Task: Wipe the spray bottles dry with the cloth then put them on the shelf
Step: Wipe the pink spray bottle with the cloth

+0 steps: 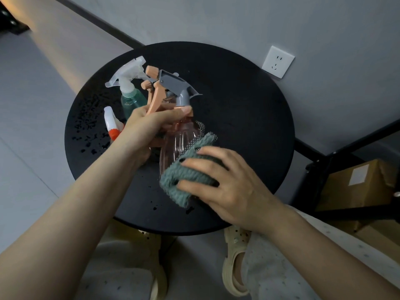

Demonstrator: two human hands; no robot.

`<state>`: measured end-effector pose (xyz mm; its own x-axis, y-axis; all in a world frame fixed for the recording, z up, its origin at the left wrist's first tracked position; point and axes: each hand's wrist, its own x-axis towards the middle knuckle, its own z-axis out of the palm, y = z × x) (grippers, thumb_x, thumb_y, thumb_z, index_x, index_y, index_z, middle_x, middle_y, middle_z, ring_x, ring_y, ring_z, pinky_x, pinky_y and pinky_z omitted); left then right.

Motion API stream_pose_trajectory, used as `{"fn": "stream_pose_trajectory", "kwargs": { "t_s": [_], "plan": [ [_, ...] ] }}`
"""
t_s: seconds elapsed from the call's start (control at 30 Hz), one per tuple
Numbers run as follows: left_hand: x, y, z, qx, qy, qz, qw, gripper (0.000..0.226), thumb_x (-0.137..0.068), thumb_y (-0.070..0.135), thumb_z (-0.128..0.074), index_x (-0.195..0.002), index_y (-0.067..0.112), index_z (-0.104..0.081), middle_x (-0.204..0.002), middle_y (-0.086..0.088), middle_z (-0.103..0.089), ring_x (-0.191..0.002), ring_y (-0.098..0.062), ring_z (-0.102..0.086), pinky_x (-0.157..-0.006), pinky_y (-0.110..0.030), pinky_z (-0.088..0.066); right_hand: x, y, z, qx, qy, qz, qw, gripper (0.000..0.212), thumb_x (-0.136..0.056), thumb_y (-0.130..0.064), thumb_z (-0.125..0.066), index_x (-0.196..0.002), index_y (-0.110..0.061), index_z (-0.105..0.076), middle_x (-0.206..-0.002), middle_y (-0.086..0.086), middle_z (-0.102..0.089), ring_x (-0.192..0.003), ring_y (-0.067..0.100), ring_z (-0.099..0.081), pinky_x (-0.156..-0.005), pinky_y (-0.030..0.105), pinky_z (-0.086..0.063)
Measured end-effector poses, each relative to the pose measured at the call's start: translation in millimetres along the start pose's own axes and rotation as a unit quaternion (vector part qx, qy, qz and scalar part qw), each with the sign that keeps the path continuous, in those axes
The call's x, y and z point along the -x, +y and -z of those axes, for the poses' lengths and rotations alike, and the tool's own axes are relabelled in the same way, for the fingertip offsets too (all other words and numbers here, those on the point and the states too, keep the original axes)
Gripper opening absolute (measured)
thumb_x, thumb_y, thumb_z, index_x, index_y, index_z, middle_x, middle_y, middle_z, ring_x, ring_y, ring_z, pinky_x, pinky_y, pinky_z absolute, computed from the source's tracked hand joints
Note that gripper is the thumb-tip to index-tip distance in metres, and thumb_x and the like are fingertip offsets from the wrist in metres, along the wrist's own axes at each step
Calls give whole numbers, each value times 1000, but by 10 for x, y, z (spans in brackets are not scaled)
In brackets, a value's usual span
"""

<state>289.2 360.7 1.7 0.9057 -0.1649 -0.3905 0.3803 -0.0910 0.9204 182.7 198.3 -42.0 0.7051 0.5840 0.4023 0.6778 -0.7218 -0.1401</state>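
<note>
While the left hand [151, 124] grips the pink bottle [177, 146] by its neck above the middle of the round desk [249, 126], the right hand [220, 180] presses the cloth [186, 176] against the bottle's lower side, fingers spread and bent over the fabric. At 10 o'clock on the desk stand a green bottle [132, 102] and a small white bottle [112, 124], among water drops [91, 128]. I judge 2 risks: a wet neck could let the bottle twist or slip under the wiping pressure, and a left elbow swing could topple the 2 waiting bottles. The shelf [346, 148] frame stands at 4 o'clock.
</note>
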Motion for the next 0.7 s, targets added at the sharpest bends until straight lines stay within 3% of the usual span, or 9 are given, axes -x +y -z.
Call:
{"fn": "stream_pose_trajectory", "kwargs": {
  "t_s": [0.13,0.27,0.37,0.43,0.57,0.7],
  "plan": [
    [7,-3,-16,-4,-11,7,1000,20,-74,26,-74,-90,17,-68,-72,4,-69,-61,-6,-65,-45,-14,-45,33,35,18,16,-3,7,1000,32,-89,-14,-60,-119,-25,-60,-133,1,-40,-124,28,-39,-100,43,-38],
    [14,-6,-48,-10,-53,23,998,25,-66,30,-74,-86,16,-68,-67,5,-69,-58,-6,-64,-50,-16,-48,-11,43,16,-61,36,-106,992,37,-90,-14,-53,-126,-24,-55,-134,1,-40,-125,26,-38,-96,39,-45],
    [23,-18,-66,-24,-86,27,996,26,-60,31,-72,-81,18,-67,-62,8,-69,-57,-4,-65,-48,-16,-48,-37,59,15,-173,73,-208,960,42,-92,-10,-49,-131,-25,-51,-136,0,-42,-127,21,-41,-104,30,-40],
    [30,-20,-72,-24,-103,23,994,24,-60,30,-71,-80,19,-66,-61,9,-68,-56,-2,-64,-45,-14,-46,-50,59,0,-230,82,-245,938,44,-93,-10,-48,-133,-26,-48,-136,0,-43,-128,18,-42,-105,36,-41],
    [17,-17,-38,-7,-75,20,997,30,-57,32,-76,-83,18,-68,-67,6,-69,-59,-4,-65,-50,-16,-48,-41,19,4,-192,69,-218,954,43,-92,-12,-47,-134,-24,-48,-138,4,-41,-129,21,-40,-106,36,-39],
    [-9,-9,-6,19,-11,13,1000,23,-72,27,-74,-91,18,-67,-71,4,-70,-58,-5,-65,-49,-15,-47,-17,-12,57,-83,33,-117,989,35,-90,-14,-51,-123,-18,-61,-133,9,-48,-125,30,-40,-98,42,-44]
  ]
}}
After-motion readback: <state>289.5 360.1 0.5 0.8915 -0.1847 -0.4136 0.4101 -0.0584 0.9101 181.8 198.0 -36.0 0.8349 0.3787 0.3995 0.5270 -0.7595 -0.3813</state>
